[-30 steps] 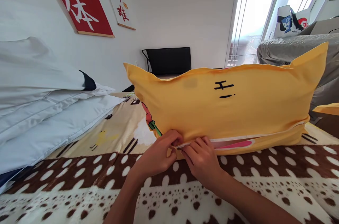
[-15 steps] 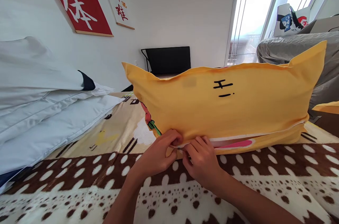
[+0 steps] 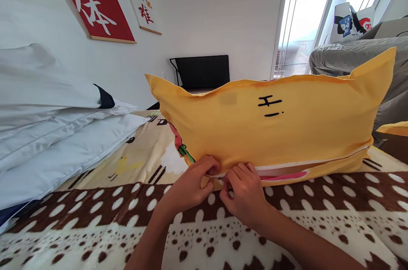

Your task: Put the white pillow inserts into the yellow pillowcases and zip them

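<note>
Two forearms rise from the bottom of the head view and angle inward; the left hand [image 3: 196, 180] pinches the zip edge of a yellow pillow [image 3: 242, 129] between thumb and bent forefinger, and the right hand [image 3: 245, 191], fingers curled down, pinches the same edge just beside it, its tips partly hidden. The pillow sits in front of the person, right of centre, long axis running left to right, its "Hi" print facing the person, upper corners pointing up and outward. The near lower side gapes in a long slit [image 3: 283, 171] right of the hands. Underneath lies a brown-and-cream patterned blanket [image 3: 191, 242]; white pillows [image 3: 47, 134] are piled at left. Beyond are a white wall [image 3: 219, 15], a red scroll [image 3: 95, 6] and a grey-covered bulky object [image 3: 350, 55] by the window.
</note>
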### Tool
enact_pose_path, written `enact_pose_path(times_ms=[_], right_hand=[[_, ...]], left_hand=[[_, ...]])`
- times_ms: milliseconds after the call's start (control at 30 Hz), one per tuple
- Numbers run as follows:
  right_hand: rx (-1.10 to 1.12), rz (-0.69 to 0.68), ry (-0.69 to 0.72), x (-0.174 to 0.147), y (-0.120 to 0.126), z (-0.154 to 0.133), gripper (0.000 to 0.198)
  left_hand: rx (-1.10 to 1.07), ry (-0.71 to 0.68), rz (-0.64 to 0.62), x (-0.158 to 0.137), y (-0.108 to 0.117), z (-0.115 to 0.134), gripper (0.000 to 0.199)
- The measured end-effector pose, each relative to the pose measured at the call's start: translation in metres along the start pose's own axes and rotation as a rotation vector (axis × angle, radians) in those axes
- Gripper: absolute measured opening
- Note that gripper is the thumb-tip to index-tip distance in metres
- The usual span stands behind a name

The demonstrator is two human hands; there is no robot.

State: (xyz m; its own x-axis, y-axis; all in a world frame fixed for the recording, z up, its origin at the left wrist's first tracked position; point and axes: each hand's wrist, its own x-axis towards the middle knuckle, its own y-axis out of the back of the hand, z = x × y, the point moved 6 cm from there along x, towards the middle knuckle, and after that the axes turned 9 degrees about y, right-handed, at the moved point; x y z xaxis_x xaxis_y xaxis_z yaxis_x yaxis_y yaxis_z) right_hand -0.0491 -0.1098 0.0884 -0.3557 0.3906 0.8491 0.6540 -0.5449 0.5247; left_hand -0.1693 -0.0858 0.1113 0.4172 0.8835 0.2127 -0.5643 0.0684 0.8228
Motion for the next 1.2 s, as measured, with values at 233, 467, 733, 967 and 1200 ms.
enact_pose_path(times_ms=[233, 467, 733, 967, 1200], right_hand=[[-0.001, 0.015, 0.013, 0.003, 0.004, 0.001, 0.013], [0.004, -0.013, 0.052, 0.003, 0.002, 0.002, 0.014], [-0.034, -0.012, 0.116, 0.002, -0.002, -0.002, 0.020], [0.082, -0.043, 0.001, 0.003, -0.001, 0.010, 0.021], [0.114, -0.050, -0.026, 0.004, -0.001, 0.015, 0.018]], left_hand=[[-0.010, -0.030, 0.027, 0.000, 0.003, 0.003, 0.014], [0.021, -0.012, 0.047, 0.001, 0.001, 0.002, 0.013], [0.024, -0.015, 0.041, 0.002, 0.001, 0.003, 0.016], [0.076, -0.137, 0.154, -0.001, -0.002, 0.006, 0.019], [-0.042, -0.201, 0.232, 0.001, 0.000, 0.004, 0.011]])
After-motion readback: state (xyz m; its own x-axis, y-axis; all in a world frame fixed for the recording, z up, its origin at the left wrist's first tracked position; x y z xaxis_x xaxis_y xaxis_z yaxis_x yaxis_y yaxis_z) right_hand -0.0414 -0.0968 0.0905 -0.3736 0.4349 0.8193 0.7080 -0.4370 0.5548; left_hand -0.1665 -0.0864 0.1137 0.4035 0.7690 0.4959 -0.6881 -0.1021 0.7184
